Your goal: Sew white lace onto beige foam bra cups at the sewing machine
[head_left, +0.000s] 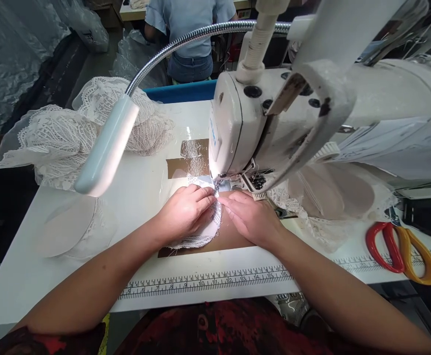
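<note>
My left hand (186, 211) lies on a white lace-edged fabric piece (204, 234), its fingers bent and pressing the cloth right before the needle of the white sewing machine (233, 133). My right hand (252, 217) rests flat beside it, fingers stretched toward the presser foot (218, 187), holding the same fabric down on the machine bed. The part of the fabric under the hands is hidden.
A gooseneck lamp (106, 145) hangs over the left of the white table (52, 276). Piles of white lace (63, 138) lie at back left, beige cups (329, 190) at right, and red and yellow scissors (403, 249) at far right. A person in blue stands behind.
</note>
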### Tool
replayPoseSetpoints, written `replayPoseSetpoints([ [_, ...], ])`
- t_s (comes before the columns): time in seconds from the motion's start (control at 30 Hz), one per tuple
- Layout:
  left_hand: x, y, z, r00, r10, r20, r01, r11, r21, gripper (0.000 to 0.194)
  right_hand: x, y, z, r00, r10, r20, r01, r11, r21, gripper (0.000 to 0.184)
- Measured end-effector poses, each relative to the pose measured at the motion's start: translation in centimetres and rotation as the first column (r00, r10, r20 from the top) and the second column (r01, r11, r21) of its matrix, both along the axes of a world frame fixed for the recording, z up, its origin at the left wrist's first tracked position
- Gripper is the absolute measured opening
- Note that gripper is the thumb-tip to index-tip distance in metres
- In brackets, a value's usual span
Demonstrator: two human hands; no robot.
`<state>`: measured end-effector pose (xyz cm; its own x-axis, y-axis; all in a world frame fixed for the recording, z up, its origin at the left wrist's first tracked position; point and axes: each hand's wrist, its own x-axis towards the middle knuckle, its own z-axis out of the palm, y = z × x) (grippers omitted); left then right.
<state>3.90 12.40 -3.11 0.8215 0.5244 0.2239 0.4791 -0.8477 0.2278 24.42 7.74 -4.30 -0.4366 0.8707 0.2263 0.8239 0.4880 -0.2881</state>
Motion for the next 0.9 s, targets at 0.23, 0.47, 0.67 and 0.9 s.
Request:
replayPoseSetpoints([
  [0.23,0.2,0.1,-0.8,0.998,0.013,-0.053,-0.01,0.998,0.065,0.036,-0.6,0.1,0.4,0.995,-0.036,0.09,0.037,0.999,-0.018,0.033],
  [0.47,0.0,0.5,-0.4,0.998,0.003,-0.055,0.0,0.999,0.05,0.037,-0.5,0.1,0.0,0.995,-0.031,0.091,0.027,0.999,0.041,0.033],
  [0.67,-0.5,0.6,-0.1,0.999,-0.042,-0.002,0.042,0.999,0.024,0.028,0.2,-0.2,-0.7,0.986,0.165,0.036,-0.167,0.981,0.097,0.03],
  [0.9,-0.6,0.6,0.0,0.996,-0.086,-0.019,0.086,0.996,-0.007,0.026,0.3,-0.3,-0.3,0.989,0.148,0.005,-0.148,0.988,0.044,0.031],
])
